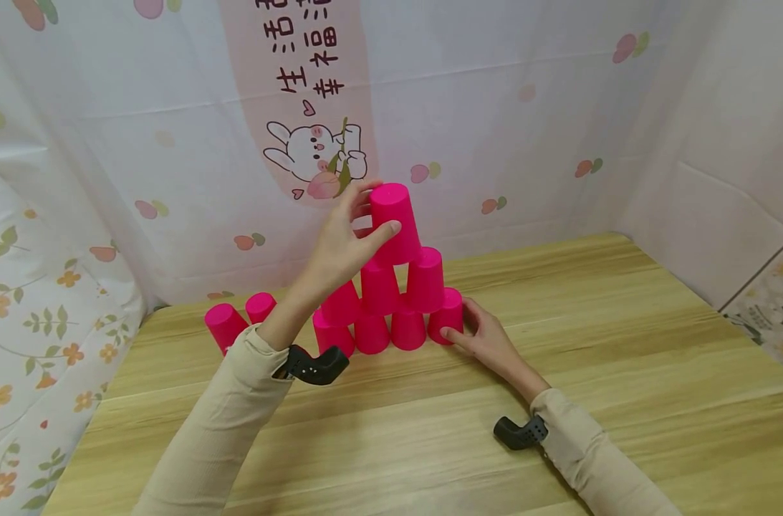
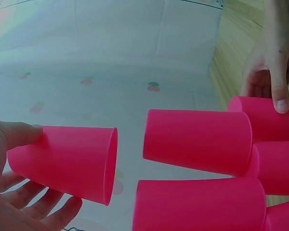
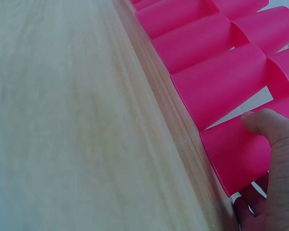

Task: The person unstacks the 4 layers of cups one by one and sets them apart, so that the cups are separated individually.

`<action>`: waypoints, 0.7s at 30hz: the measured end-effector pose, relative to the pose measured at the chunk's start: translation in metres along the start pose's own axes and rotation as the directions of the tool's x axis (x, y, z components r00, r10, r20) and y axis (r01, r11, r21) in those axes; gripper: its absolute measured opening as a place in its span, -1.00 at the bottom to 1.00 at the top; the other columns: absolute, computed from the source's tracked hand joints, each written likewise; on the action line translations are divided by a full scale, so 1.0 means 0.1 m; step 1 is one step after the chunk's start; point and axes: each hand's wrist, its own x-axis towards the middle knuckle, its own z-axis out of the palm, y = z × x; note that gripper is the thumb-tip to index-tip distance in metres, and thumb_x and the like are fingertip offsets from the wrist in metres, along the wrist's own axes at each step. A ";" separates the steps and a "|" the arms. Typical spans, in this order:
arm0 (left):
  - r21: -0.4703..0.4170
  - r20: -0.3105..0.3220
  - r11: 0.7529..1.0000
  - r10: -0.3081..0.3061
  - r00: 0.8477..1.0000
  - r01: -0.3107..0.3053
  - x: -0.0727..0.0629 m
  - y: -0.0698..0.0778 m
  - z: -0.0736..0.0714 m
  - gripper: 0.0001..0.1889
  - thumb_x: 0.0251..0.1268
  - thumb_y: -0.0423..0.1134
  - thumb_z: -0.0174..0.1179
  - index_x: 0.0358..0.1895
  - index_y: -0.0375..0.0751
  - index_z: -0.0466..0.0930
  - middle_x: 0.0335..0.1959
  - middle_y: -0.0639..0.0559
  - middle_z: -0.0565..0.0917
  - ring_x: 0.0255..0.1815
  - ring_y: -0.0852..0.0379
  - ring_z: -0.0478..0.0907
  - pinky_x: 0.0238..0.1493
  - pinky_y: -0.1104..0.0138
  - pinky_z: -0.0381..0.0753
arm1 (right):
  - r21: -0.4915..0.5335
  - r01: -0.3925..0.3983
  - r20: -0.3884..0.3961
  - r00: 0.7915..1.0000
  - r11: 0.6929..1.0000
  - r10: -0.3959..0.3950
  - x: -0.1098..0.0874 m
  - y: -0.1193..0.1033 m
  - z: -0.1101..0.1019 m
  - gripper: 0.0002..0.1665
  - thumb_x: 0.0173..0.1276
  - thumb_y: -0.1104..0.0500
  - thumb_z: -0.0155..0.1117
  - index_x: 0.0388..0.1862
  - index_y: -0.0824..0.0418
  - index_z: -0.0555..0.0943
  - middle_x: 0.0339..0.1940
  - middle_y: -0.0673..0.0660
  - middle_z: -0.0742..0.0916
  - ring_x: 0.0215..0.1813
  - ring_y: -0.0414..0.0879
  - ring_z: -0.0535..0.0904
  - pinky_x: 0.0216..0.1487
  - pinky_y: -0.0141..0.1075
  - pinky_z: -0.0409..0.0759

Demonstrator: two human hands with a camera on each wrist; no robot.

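Observation:
My left hand (image 1: 347,244) holds an upside-down pink cup (image 1: 394,226), thumb on the near side and fingers behind it. In the left wrist view a gap shows between the rim of this held cup (image 2: 67,161) and the cups below. Beneath it, a stack of upturned pink cups stands in two rows, three in the upper row (image 1: 425,281) and several in the bottom row (image 1: 372,333). At the stack's right end my right hand (image 1: 488,340) grips the outermost bottom cup (image 1: 452,308), its thumb (image 3: 265,122) on the near wall.
Two more pink cups (image 1: 223,322) stand left of the stack, partly hidden by my left forearm. Everything rests on a wood-grain table (image 1: 494,401). A printed cloth (image 1: 494,129) with a rabbit picture hangs behind the table.

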 end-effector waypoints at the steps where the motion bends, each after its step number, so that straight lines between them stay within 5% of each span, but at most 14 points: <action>1: -0.002 -0.003 1.000 0.008 1.000 -0.008 -0.01 0.01 -0.02 -0.38 0.16 -0.32 0.26 0.29 -0.24 0.22 0.09 -0.06 0.46 0.10 0.07 0.41 0.02 0.19 0.51 | -0.002 -0.002 -0.001 1.000 1.000 0.002 0.00 0.00 0.00 -0.38 0.17 0.30 0.33 0.20 0.40 0.36 0.08 0.34 0.55 0.16 0.20 0.43 0.21 -0.01 0.35; 21: 0.052 -0.139 0.997 0.062 0.988 -0.055 -0.21 0.08 -0.48 -0.42 0.13 -0.33 0.28 0.25 -0.23 0.32 0.04 0.01 0.54 0.00 0.13 0.47 -0.08 0.20 0.58 | -0.001 -0.012 -0.002 1.000 1.000 0.012 -0.01 -0.01 0.00 -0.37 0.17 0.29 0.33 0.21 0.39 0.36 0.10 0.34 0.54 0.18 0.21 0.42 0.22 0.01 0.33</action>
